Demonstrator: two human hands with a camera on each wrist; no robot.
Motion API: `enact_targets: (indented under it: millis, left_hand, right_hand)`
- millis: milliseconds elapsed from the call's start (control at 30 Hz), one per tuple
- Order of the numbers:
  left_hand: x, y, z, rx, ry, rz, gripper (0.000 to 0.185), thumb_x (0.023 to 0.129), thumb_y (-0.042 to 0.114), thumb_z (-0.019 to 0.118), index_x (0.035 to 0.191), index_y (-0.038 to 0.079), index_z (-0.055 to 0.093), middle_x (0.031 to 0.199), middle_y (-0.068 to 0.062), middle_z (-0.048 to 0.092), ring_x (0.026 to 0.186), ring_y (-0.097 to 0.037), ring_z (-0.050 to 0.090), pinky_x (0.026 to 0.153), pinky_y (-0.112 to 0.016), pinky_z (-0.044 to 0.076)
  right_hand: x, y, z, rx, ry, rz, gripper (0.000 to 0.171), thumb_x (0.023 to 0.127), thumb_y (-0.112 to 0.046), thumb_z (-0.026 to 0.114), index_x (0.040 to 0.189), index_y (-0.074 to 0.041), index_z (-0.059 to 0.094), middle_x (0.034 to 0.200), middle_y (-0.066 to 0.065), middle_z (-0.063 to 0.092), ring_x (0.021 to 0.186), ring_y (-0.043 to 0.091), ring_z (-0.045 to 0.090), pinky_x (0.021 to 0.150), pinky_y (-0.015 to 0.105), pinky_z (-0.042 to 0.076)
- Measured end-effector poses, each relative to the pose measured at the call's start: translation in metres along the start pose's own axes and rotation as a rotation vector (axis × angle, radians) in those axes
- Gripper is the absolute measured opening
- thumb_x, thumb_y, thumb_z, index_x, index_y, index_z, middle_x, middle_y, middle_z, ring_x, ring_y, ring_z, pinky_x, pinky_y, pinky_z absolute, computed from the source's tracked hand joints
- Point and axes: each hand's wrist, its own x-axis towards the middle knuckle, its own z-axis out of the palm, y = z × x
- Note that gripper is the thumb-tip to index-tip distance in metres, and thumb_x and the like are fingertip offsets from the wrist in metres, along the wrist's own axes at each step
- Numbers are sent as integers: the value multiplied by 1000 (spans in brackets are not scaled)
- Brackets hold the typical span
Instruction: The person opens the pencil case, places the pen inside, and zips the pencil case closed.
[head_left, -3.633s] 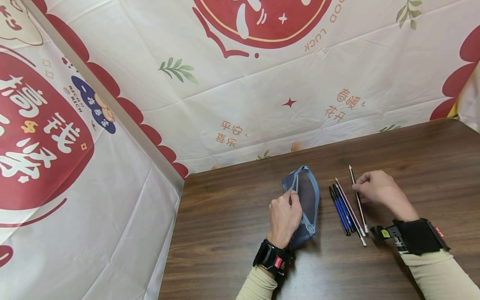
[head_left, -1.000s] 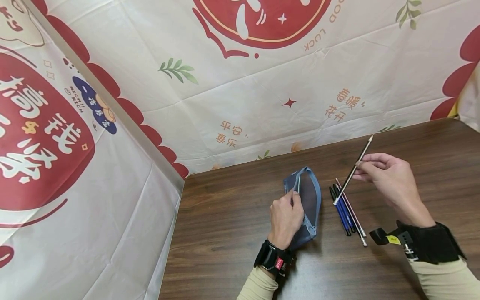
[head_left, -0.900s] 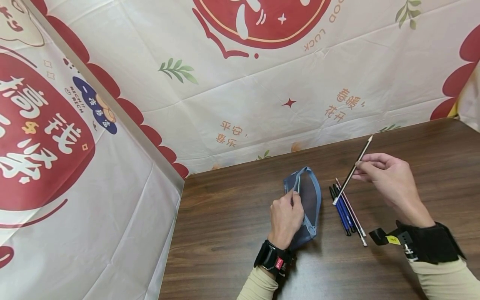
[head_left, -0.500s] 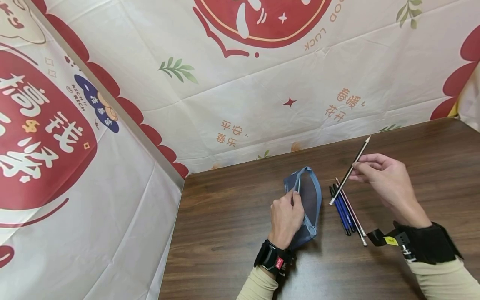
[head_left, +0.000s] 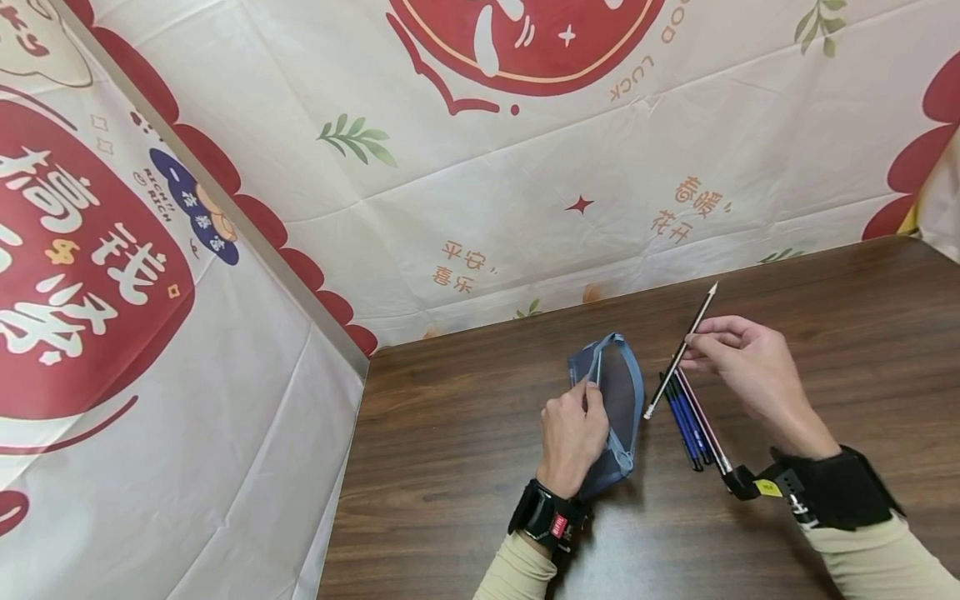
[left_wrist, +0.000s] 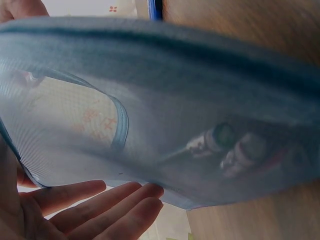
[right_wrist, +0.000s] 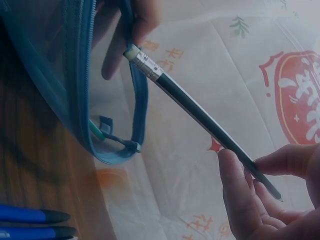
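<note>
A blue mesh pencil case (head_left: 596, 479) stands on the table with its zip open. My left hand (head_left: 572, 433) grips one side of its opening, fingers spread along the mesh in the left wrist view. Through that mesh show eraser ends of pencils (left_wrist: 212, 140) inside. Between thumb and fingertips my right hand (head_left: 750, 375) pinches a dark, white-striped pencil (head_left: 701, 315), point up and away. Its eraser end (right_wrist: 142, 61) hangs just right of the case, overlapping the zip edge in the right wrist view. Below it lie blue pens (head_left: 684, 429) and a pinkish pencil (head_left: 705, 425).
The wood-grain table (head_left: 435, 467) runs to a white printed cloth (head_left: 480, 192) at the back. Another printed cloth panel (head_left: 240, 467) stands along the left side. A camera on a black band (head_left: 840, 492) juts from the right wrist above the pinkish pencil's lower end.
My right hand picked the striped pencil up off the table, tilted it eraser-down, and carried it left over the pens towards the case. The left hand has barely moved.
</note>
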Motion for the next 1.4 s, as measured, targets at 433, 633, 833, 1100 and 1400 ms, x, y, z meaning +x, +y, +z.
enact_targets:
  millis: [433,633,833,1100,1400]
  left_hand:
    - [0,0,0,-8,-7,-3,35,102,29,45,109,15,76,96,-8,76,84,-27,72,68,-39,54]
    - [0,-1,0,-10,-8,4,35,102,29,45,105,15,76,92,-8,75,81,-25,71,65,-38,52]
    - [1,-1,0,-16,-13,12,34,102,29,44,101,15,76,85,-7,74,75,-23,70,61,-33,50]
    - [1,0,2,-12,-5,21,32,102,28,46,90,17,73,71,-3,68,67,-19,67,54,-29,44]
    - [1,0,2,-9,-15,21,31,102,28,47,81,19,67,58,3,55,59,-15,60,50,-25,37]
  right_hand:
    - [0,12,17,-271,-14,7,26,98,-12,60,111,10,54,81,-11,70,72,6,70,67,24,56]
    - [1,13,18,-238,-8,15,26,97,-9,60,111,12,52,82,-10,71,72,6,70,67,23,56]
    - [-1,14,21,-276,-21,10,27,99,-14,59,112,9,53,83,-11,70,75,6,69,69,25,56]
    - [-3,20,32,-245,-52,29,29,99,-13,59,113,11,53,84,-7,71,77,10,71,71,27,57]
    - [-5,25,41,-244,-78,50,27,98,-9,58,113,13,52,82,0,70,74,10,70,72,31,57]
